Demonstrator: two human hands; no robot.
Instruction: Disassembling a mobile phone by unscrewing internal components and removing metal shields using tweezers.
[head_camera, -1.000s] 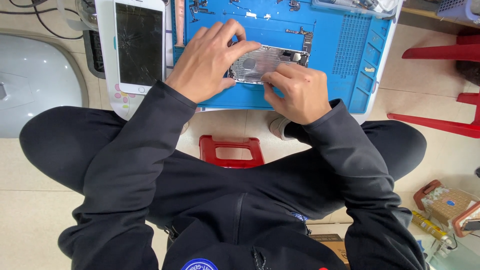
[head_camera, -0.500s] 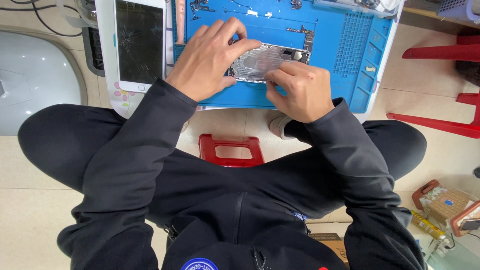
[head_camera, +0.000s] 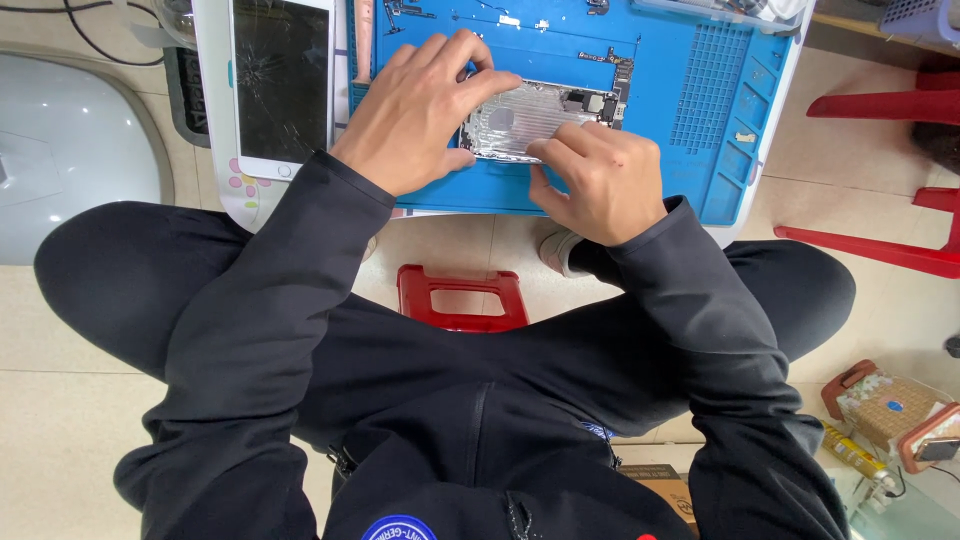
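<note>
An opened silver phone housing (head_camera: 535, 118) lies on a blue work mat (head_camera: 690, 130), its inner parts facing up. My left hand (head_camera: 425, 105) grips the housing's left end, thumb underneath and fingers over the top edge. At the housing's near edge, my right hand (head_camera: 600, 180) presses with its fingertips pinched together; whether it holds a small tool I cannot tell. A white phone front with a cracked black screen (head_camera: 282, 85) rests to the left of the mat.
Small loose parts and strips (head_camera: 500, 18) lie along the mat's far edge. A red stool (head_camera: 462, 295) is under the low white table, red chair legs (head_camera: 880, 105) stand at the right, and a grey rounded appliance (head_camera: 70, 150) sits at the left. Boxes (head_camera: 885, 405) rest on the floor.
Both hands stay on the housing; my left fingers have shifted slightly along its top edge. The view has moved a little.
</note>
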